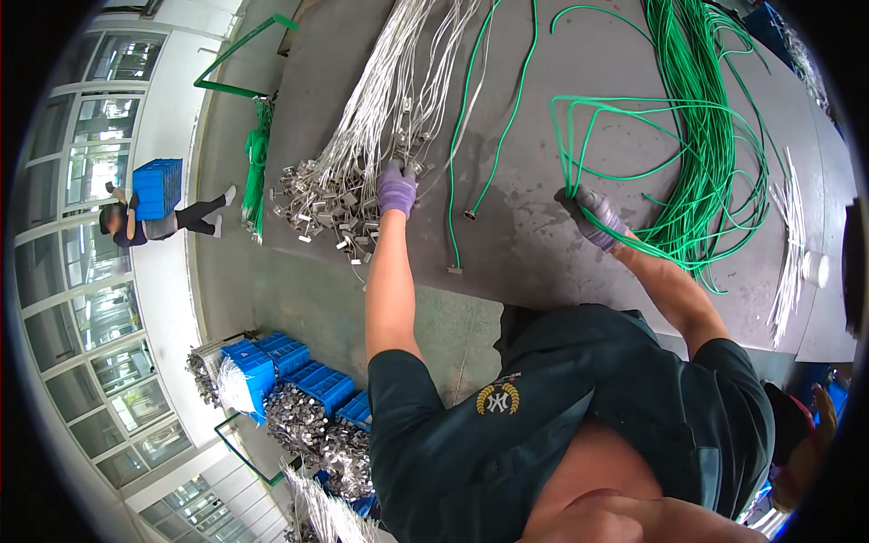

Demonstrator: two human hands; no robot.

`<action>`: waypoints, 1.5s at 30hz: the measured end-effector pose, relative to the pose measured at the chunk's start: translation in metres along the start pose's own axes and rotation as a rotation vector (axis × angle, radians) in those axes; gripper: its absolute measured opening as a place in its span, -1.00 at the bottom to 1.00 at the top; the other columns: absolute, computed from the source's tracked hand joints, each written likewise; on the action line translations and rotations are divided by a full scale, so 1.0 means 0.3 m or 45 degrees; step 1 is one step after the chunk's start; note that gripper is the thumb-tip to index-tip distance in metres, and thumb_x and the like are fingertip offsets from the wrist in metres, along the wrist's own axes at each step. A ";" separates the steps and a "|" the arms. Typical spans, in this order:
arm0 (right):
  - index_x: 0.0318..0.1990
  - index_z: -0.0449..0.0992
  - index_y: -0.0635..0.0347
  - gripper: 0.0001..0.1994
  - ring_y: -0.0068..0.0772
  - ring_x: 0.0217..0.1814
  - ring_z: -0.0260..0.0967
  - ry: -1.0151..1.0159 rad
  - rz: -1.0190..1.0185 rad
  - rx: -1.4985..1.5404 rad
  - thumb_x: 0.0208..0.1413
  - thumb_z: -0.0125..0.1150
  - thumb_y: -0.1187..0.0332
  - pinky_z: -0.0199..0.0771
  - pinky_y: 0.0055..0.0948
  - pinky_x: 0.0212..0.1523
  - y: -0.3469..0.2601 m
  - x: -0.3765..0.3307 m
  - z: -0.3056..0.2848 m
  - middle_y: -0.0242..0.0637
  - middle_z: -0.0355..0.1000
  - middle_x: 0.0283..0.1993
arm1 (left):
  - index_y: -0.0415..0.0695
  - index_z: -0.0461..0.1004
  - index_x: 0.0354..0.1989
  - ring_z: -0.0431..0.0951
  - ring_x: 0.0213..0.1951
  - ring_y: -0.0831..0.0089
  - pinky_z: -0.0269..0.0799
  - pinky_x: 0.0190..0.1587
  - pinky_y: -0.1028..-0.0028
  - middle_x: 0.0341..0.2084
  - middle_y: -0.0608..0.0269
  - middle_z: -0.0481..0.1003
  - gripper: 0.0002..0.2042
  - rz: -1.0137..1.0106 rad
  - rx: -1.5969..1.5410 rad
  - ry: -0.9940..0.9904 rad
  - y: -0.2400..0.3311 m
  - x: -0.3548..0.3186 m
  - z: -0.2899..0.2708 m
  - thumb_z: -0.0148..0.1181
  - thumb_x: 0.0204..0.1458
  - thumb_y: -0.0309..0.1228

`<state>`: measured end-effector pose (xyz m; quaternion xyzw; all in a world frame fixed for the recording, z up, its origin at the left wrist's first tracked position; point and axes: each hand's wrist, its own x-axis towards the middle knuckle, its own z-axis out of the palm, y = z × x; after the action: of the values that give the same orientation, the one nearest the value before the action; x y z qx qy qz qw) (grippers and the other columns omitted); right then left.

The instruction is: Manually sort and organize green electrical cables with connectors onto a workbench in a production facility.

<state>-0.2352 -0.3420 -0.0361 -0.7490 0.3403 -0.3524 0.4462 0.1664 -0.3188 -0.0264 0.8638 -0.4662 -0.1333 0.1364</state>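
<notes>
My left hand point(396, 188), in a purple glove with grey fingertips, reaches into the metal connector ends point(348, 195) of a bundle of white cables point(385, 86). Its fingers are bent together among the connectors, and what they pinch is hidden. My right hand point(599, 217), in a similar but dirtier glove, is closed around several green cables point(625, 101) that loop up and away from it. Beside that hand lies a thick bundle of green cables point(701, 136). Two single green cables point(516, 104) with connectors at their near ends lie between my hands.
The grey table point(561, 262) has white strips point(790, 244) and a white roll point(816, 269) at right. Green cables point(257, 163) hang beyond its left edge. Blue crates point(321, 385) and connector heaps point(294, 418) stand at lower left. A person point(149, 222) carries a blue crate point(157, 188).
</notes>
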 end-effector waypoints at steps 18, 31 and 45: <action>-0.11 0.36 0.26 -0.77 -0.02 -0.34 0.49 0.277 1.259 1.649 0.12 -0.04 0.36 0.55 -0.11 -0.35 0.103 0.369 0.384 -0.01 0.48 -0.31 | -0.28 0.42 -0.50 0.47 -0.69 0.32 0.38 -0.64 0.29 -0.77 0.14 0.39 -0.60 -0.086 -0.230 -0.792 0.316 -0.692 0.028 0.06 0.06 -0.10; -0.38 0.34 0.05 -0.86 -0.43 -0.76 0.11 0.769 1.169 1.612 0.06 -0.03 0.22 0.04 -0.41 -0.76 -0.059 0.538 0.371 -0.35 0.25 -0.66 | -0.17 0.44 -0.37 0.44 -0.55 0.56 0.37 -0.50 0.48 -0.61 0.29 0.46 -0.87 -0.126 -0.946 -0.450 -0.125 -1.407 -0.021 0.12 0.03 -0.36; -0.32 0.29 0.09 -0.86 -0.53 -0.78 -0.01 0.656 0.839 1.625 0.11 -0.10 0.25 -0.06 -0.48 -0.76 -0.194 0.579 0.158 -0.45 0.12 -0.70 | -0.21 0.44 -0.12 0.31 -0.64 0.66 0.20 -0.60 0.64 -0.61 0.40 0.38 -0.74 -0.520 -1.489 -0.541 -0.200 -1.517 0.148 0.13 0.04 -0.36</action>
<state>-0.0942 -0.4433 0.0388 -0.0998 0.3701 -0.4929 0.7811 -0.0444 0.0912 -0.0423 0.6731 -0.1603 -0.5558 0.4607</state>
